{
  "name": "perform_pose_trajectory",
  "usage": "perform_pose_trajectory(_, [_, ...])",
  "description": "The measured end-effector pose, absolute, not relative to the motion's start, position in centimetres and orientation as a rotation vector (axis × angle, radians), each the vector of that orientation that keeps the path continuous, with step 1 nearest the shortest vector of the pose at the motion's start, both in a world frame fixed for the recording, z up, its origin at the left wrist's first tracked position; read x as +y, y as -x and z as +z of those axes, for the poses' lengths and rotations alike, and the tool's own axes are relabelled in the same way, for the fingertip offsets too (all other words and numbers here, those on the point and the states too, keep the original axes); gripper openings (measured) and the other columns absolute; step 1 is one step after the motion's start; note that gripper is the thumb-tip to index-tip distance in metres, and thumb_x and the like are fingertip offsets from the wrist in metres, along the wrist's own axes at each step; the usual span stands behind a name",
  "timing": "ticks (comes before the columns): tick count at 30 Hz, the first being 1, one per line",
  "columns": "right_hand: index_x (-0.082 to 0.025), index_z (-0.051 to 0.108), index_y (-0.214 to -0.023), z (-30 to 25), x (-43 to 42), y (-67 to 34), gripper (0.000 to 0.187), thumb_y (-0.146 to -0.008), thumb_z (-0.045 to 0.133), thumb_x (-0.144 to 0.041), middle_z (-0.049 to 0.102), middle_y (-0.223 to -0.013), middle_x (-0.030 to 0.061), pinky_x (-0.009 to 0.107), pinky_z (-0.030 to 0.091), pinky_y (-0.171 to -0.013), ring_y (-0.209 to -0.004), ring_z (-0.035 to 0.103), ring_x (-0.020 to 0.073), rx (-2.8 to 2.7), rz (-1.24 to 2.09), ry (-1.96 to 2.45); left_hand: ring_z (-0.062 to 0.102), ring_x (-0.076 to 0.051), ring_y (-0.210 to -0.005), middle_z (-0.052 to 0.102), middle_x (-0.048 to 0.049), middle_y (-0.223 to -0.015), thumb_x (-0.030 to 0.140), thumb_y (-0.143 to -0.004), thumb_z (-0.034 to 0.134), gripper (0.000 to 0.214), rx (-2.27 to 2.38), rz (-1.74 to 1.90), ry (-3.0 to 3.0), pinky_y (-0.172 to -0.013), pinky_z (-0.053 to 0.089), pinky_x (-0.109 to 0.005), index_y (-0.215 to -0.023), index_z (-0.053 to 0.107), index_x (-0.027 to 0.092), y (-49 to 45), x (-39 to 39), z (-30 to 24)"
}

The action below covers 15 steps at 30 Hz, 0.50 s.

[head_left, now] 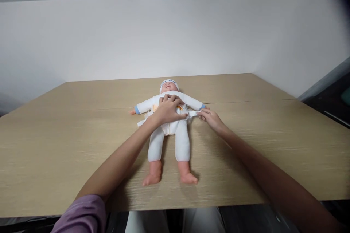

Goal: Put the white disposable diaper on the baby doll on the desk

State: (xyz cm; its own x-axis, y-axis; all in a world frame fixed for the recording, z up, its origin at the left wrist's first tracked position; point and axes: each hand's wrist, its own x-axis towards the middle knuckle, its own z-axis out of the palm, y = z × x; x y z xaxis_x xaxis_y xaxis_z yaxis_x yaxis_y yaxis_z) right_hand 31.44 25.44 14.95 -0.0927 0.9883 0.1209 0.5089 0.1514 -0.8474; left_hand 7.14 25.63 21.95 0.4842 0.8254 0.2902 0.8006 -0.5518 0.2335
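**My purple sleeve nearest, doll beyond**

In the head view, the doll lies on its back on the counter, feet towards me, probably so its waist is easily reached. My left hand, fingers spread and loosely curved, rests over the diaper on its belly, seemingly to steady it; whether it grips anything, I cannot tell. My right hand pinches the white tab out sideways, presumably to hold it straight.
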Motion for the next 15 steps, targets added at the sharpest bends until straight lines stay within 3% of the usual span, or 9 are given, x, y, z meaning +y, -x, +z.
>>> perform_pose_trajectory(10, [-0.023,0.051,-0.066,19.4,28.6,-24.4,0.032,-0.087,0.055,-0.046,0.055,-0.067,-0.0029,0.030,0.038,-0.066,-0.067,0.049,0.0160,-1.855,0.879,1.280,0.045,-0.041,-0.128,0.064,-0.0102,-0.132,0.054,-0.079,0.077,0.054,1.410,0.571,-2.503,-0.107,0.035,-0.057,-0.122,0.066,0.024,-6.6,25.8,22.4])
perform_pose_trajectory(13, [-0.023,0.057,-0.078,19.5,27.5,-23.4,0.027,-0.090,0.059,-0.047,0.063,-0.078,-0.0008,0.032,0.045,-0.075,-0.076,0.056,0.0183,-1.869,0.691,1.216,0.048,-0.040,-0.133,0.064,-0.0095,-0.136,0.049,-0.077,0.081,0.072,1.215,0.586,-2.348,-0.111,0.038,-0.055,-0.141,0.057,0.026,-5.2,25.9,23.4])
perform_pose_trajectory(15, [-0.022,0.063,-0.095,19.3,25.9,-23.6,0.025,-0.094,0.061,-0.047,0.069,-0.096,0.0037,0.035,0.049,-0.088,-0.092,0.062,0.0216,-1.880,0.505,1.115,0.049,-0.036,-0.140,0.058,-0.0101,-0.148,0.045,-0.077,0.083,0.087,1.005,0.660,-2.228,-0.115,0.041,-0.049,-0.154,0.046,0.027,-4.0,26.0,23.8])
